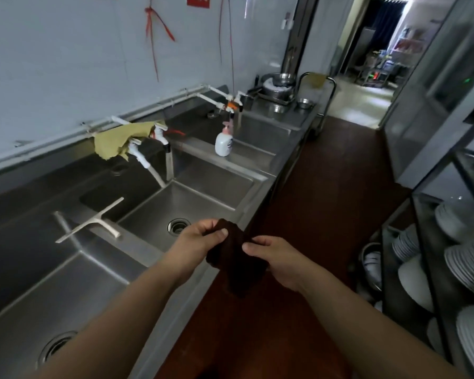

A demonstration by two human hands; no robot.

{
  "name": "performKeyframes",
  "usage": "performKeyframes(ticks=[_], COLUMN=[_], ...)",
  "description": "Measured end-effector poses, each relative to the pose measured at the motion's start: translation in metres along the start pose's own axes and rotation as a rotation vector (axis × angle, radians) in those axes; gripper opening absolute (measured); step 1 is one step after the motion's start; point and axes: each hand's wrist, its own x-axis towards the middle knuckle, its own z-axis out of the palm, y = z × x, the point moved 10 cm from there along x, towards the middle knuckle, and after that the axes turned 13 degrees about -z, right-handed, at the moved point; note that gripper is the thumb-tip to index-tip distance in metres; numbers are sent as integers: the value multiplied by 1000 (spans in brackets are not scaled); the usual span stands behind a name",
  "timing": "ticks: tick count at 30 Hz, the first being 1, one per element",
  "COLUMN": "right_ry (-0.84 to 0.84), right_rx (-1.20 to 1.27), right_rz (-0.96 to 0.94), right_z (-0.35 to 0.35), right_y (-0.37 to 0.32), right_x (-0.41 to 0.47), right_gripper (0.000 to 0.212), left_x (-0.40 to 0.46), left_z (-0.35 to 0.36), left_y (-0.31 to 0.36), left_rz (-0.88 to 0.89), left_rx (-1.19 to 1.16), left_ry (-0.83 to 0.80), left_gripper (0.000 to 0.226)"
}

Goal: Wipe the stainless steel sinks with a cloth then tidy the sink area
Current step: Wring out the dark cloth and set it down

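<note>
A dark brown cloth [234, 266] hangs bunched between both hands over the front edge of the steel sink unit [244, 203]. My left hand [200, 242] pinches its upper end, thumb on top. My right hand [277, 261] grips its right side. The middle basin [197, 203] with its round drain [179, 226] lies just beyond the hands. A nearer basin [66, 291] is at the lower left, and a third basin [260, 129] lies further along.
A yellow-green rag [118, 140] is draped over white taps [159, 132]. A soap pump bottle [224, 142] stands on the divider. A squeegee [93, 222] lies on the near divider. Steel bowls [279, 86] sit at the far end. Stacked plates [465, 263] fill a rack on the right.
</note>
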Motion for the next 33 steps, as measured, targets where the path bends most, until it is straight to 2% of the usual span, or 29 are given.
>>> performKeyframes(ticks=[5, 9, 11, 13, 15, 17, 21, 25, 29, 33], right_ry=[120, 253, 315, 338, 319, 296, 232, 149, 14, 4], right_rx=[-22, 92, 151, 183, 192, 163, 70, 8, -91, -126], right_rz=[8, -26, -33, -38, -46, -56, -46, 49, 170, 70], right_z=[-68, -133, -170, -207, -244, -282, -361, -424, -458, -486], right_y=[-21, -28, -27, -23, -19, -15, -15, -20, -27, -51], right_x=[62, 101, 118, 135, 152, 168, 199, 233, 272, 316], right_gripper=[37, 35, 45, 40, 18, 12, 19, 27, 40, 35], left_x=[96, 163, 194, 225, 260, 294, 354, 401, 448, 500], left_z=[4, 35, 58, 79, 96, 117, 162, 202, 225, 220], left_y=[27, 37, 35, 35, 46, 60, 101, 147, 180, 191], left_rz=[-107, -208, -261, -292, -260, -214, -125, -24, 10, 5], left_rx=[-17, -77, -13, 72, 109, 52, -66, 48, 139, 240], left_ry=[2, -93, -144, -134, -60, -4, 63, 73, 62, 176], left_gripper=[8, 29, 38, 41, 36, 27, 27, 39, 45, 38])
